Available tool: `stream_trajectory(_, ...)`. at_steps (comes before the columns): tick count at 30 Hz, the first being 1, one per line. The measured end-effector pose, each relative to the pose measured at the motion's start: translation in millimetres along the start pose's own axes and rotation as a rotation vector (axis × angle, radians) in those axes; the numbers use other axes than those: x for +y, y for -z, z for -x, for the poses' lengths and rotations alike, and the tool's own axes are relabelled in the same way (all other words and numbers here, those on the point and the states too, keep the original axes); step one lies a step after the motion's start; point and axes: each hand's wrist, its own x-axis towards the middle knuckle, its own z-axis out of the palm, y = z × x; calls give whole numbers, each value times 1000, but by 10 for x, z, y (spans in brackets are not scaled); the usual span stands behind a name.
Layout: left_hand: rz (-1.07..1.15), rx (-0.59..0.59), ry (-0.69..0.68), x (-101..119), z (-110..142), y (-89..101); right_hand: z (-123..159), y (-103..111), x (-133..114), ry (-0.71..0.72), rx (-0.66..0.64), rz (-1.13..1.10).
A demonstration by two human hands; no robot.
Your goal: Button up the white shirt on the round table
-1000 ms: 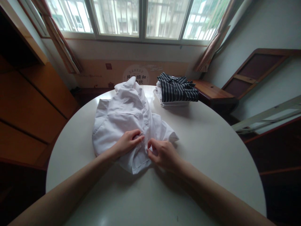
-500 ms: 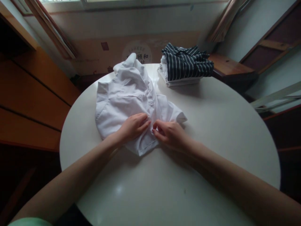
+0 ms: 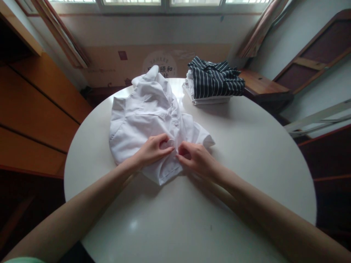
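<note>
A white button-up shirt [image 3: 145, 128] lies rumpled on the table, collar toward the far edge and hem toward me. Its front button strip runs down the right of the middle. My left hand [image 3: 157, 148] pinches the cloth at the strip, just above the hem. Close beside it, my right hand [image 3: 193, 155] pinches the other side of the same strip with thumb and forefinger. The fingertips nearly meet; any button between them is too small to make out. One short sleeve [image 3: 204, 135] sticks out beyond my right hand.
The white oval table [image 3: 255, 164] carries everything. At its far right edge sits a stack of folded clothes, a black-and-white striped shirt [image 3: 216, 80] on top. A wooden cabinet [image 3: 35, 109] stands left, a small wooden stand [image 3: 263, 82] behind at right.
The view has shifted slightly. Both hands stay at the button strip, their fingers moving a little while the shirt lies in the same place.
</note>
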Motion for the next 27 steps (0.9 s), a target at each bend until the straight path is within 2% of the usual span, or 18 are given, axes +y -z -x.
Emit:
stream_trajectory(3,31,-61,-11,-10,-1,25,-14,11,-8,-35,7,-63)
stream_trajectory(6,62,-74,10,-15,-8,27,-20,36,-20,-30,-66,-54)
stream_trajectory(12,186,-3,67,12,-9,-7,3,38,-6,48,-122,54)
stream_trajectory(14,211,8,58,41,7,-19,6,31,-1,39,-61,133)
stream_trajectory(18,199,-17,-1,91,46,-36,-3,-3,-10,2,204,304)
stream_trajectory(19,190,-27,-13,96,52,-40,-6,-19,-12,7,217,315)
stream_trajectory(22,174,-28,-28,104,58,-48,-14,-71,-7,-11,145,271)
stream_trajectory(27,101,100,-55,148,79,-96,-16,-89,16,-65,97,65)
